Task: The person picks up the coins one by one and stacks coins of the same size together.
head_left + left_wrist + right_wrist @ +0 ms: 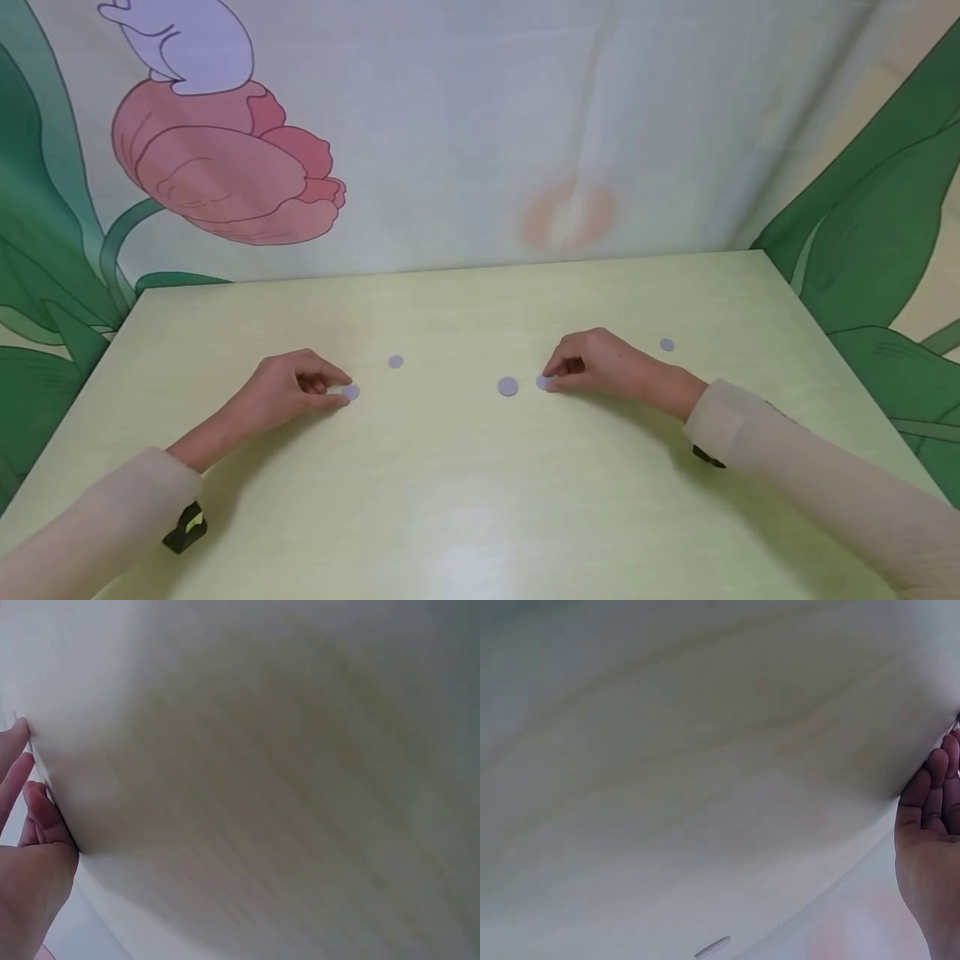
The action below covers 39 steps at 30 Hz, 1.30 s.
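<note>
On the left half of the table, my left hand (288,385) has its thumb and index finger at opposite edges of a small pale-purple disc (351,392), pinching it at the tabletop. Toward the right, my right hand (600,364) pinches another such disc (543,382), partly covered by its fingertips. Just left of that one lies a flat round disc (507,386), apart from the fingers. In the left wrist view my left hand (34,855) shows only at the left edge; its disc cannot be made out. The right wrist view has my right hand (930,832) at the right edge.
A further disc (396,362) lies right of and beyond my left hand. Another disc (667,344) lies behind my right wrist. The pale wooden table (450,467) ends at a printed curtain (450,150) at the back.
</note>
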Available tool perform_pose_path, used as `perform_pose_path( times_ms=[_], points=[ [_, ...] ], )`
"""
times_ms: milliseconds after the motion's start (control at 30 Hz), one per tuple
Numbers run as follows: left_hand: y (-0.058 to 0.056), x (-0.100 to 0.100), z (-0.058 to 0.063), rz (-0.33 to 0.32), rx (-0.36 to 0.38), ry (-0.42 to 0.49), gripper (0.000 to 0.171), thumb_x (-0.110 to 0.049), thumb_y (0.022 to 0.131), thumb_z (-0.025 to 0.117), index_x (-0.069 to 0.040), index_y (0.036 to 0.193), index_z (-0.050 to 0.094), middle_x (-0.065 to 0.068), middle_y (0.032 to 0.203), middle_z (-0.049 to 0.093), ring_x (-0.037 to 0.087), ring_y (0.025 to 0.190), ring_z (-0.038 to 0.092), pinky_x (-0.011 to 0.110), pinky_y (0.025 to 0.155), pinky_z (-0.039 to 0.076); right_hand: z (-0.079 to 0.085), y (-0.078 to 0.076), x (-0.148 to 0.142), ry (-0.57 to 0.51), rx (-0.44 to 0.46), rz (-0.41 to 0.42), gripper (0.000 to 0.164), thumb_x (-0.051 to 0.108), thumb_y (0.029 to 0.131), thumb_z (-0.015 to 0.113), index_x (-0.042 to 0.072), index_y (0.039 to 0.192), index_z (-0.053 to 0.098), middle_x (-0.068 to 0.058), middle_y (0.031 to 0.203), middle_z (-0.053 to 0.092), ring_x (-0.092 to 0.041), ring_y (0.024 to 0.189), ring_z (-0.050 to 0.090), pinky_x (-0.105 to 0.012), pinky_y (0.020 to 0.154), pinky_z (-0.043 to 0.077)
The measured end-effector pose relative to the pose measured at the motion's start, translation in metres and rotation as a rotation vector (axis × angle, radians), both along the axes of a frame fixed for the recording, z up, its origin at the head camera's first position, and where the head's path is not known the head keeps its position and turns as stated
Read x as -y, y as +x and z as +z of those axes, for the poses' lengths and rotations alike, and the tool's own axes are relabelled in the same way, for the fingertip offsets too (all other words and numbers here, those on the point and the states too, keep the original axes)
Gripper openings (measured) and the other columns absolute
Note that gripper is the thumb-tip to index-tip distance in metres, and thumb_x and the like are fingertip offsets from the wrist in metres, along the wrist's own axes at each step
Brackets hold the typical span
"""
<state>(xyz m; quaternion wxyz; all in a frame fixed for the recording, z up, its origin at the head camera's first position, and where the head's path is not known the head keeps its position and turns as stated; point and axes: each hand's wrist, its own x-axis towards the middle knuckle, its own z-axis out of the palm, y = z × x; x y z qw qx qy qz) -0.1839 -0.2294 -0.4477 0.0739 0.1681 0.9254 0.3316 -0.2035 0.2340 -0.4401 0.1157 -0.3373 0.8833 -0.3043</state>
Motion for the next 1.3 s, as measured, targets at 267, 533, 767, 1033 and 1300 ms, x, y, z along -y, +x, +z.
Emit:
perform_pose_path(
  times_ms=[267, 533, 767, 1033, 1300],
  points=[
    [0.002, -0.004, -0.003, -0.013, -0.03, -0.016, 0.019, -0.02, 0.083, 0.086, -0.015, 0.1, 0.081, 0.0, 0.086, 0.062, 0.017, 0.077, 0.056, 0.023, 0.067, 0.048, -0.001, 0.001, -0.001, -0.011, 0.001, 0.006, 0.013, 0.015, 0.087, 0.082, 0.011, 0.099, 0.08, 0.008, 0.086, 0.067, -0.009, 0.077, 0.059, -0.023, 0.071, 0.051],
    [0.002, -0.009, 0.0, -0.036, -0.073, -0.017, 0.015, -0.019, 0.083, 0.086, -0.013, 0.096, 0.08, 0.0, 0.083, 0.062, 0.017, 0.075, 0.054, 0.023, 0.065, 0.046, -0.002, 0.001, -0.001, -0.002, 0.003, 0.0, 0.013, 0.016, 0.087, 0.082, 0.013, 0.1, 0.081, 0.009, 0.087, 0.068, -0.009, 0.078, 0.06, -0.023, 0.072, 0.053],
    [0.0, -0.012, 0.001, -0.038, -0.017, -0.03, 0.016, -0.017, 0.084, 0.085, -0.009, 0.095, 0.075, 0.001, 0.083, 0.061, 0.018, 0.078, 0.054, 0.024, 0.067, 0.047, -0.005, -0.002, 0.0, -0.008, 0.015, 0.013, 0.014, 0.018, 0.087, 0.082, 0.013, 0.1, 0.08, 0.009, 0.087, 0.068, -0.008, 0.078, 0.06, -0.023, 0.073, 0.052],
    [0.003, -0.009, -0.002, -0.073, -0.047, -0.016, 0.022, -0.021, 0.082, 0.087, -0.011, 0.1, 0.079, -0.002, 0.089, 0.066, 0.015, 0.079, 0.057, 0.021, 0.069, 0.05, -0.006, 0.0, 0.002, 0.0, 0.005, 0.011, 0.014, 0.017, 0.086, 0.083, 0.013, 0.099, 0.081, 0.01, 0.087, 0.068, -0.008, 0.077, 0.06, -0.023, 0.072, 0.052],
    [-0.001, -0.015, 0.004, -0.088, -0.045, -0.023, 0.014, -0.015, 0.086, 0.083, -0.009, 0.097, 0.078, -0.002, 0.087, 0.064, 0.016, 0.08, 0.056, 0.023, 0.07, 0.049, -0.001, 0.0, 0.0, -0.009, 0.009, -0.007, 0.013, 0.017, 0.086, 0.083, 0.015, 0.099, 0.081, 0.011, 0.086, 0.068, -0.009, 0.077, 0.061, -0.024, 0.072, 0.053]
  ],
)
